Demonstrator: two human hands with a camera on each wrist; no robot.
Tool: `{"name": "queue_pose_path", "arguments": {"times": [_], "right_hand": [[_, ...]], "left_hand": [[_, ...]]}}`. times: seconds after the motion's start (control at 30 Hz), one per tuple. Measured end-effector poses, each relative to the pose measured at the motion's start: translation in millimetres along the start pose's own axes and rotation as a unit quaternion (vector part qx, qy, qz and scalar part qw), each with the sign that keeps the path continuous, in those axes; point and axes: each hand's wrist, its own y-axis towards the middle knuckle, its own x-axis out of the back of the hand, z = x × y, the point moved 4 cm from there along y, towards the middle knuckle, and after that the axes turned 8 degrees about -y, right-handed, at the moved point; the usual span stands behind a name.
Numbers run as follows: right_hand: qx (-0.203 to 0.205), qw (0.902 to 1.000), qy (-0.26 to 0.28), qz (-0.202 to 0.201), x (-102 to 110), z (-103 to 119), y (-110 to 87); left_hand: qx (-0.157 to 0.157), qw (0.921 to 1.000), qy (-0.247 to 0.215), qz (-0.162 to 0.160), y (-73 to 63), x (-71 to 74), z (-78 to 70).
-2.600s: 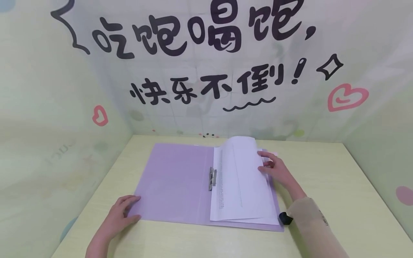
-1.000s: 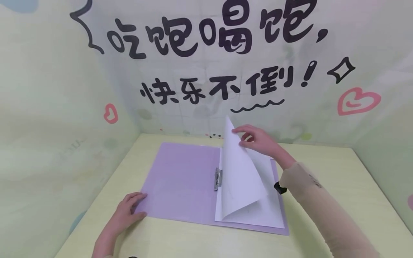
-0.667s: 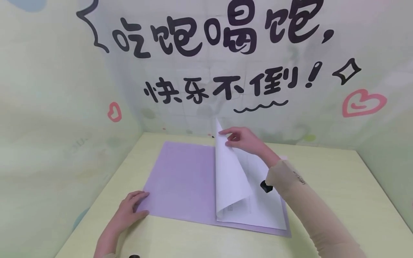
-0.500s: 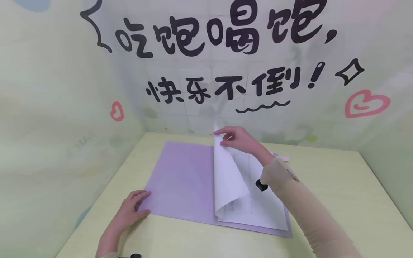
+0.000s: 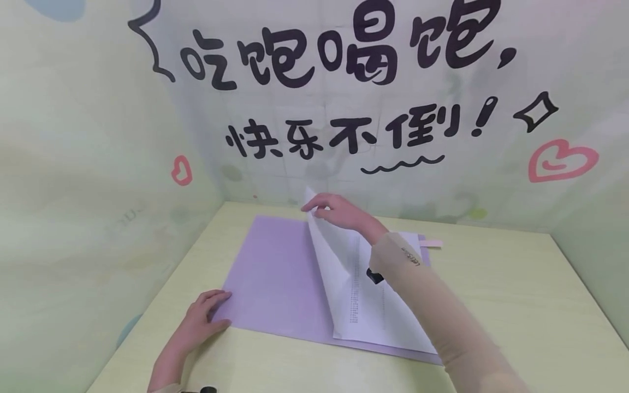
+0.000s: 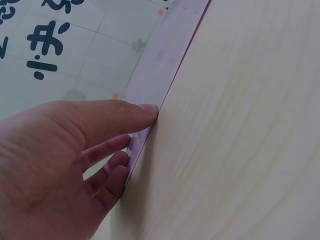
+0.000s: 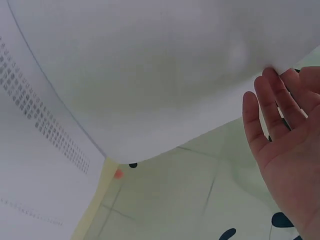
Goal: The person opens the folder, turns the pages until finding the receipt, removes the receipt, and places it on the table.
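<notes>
An open lilac folder (image 5: 275, 273) lies on the table, with white printed sheets (image 5: 398, 327) on its right half. My right hand (image 5: 339, 210) pinches the far corner of a lifted page (image 5: 326, 267), which stands slanted and curled over the folder's middle. The metal clip is hidden behind this page. Up close in the right wrist view, the fingertips of the right hand (image 7: 290, 145) are at the page's edge. At the folder's near left corner, my left hand (image 5: 199, 322) holds it between thumb and fingers; the left wrist view shows the thumb (image 6: 135, 114) on its edge.
The pale wooden table (image 5: 516, 305) is walled in by printed sheeting (image 5: 295, 180) at the back and both sides. A pink strip (image 5: 432, 244) sticks out past the folder's right edge. A small black device (image 5: 375, 275) hangs under the right cuff.
My right hand has lifted the page and carried it leftward across the folder's middle, baring another printed sheet. The left hand has stayed at the folder's corner. The head view has shifted slightly.
</notes>
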Motion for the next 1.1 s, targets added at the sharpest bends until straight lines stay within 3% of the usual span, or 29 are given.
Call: {"name": "queue_pose_path", "arguments": {"times": [0.27,0.43,0.67,0.9,1.1], "right_hand": [[0.024,0.9989,0.035,-0.018,-50,-3,21.4],[0.006,0.9987,0.045,-0.025,-82,-8,25.3],[-0.012,0.9987,0.003,-0.049,-105,-17,27.7],[-0.047,0.9956,-0.074,-0.033,-121,-26,27.6],[-0.068,0.9922,-0.104,-0.012,-132,-30,24.6]], "left_hand": [[-0.002,0.9999,0.006,-0.01,-4.5,2.1,1.7],[-0.017,0.9997,0.01,-0.013,-5.0,0.0,1.8],[-0.011,0.9999,0.006,-0.011,-3.1,-1.3,-1.4],[-0.007,0.9999,0.007,-0.006,-2.5,-1.8,-2.7],[-0.014,0.9999,0.007,-0.004,-1.0,-1.0,-3.5]]}}
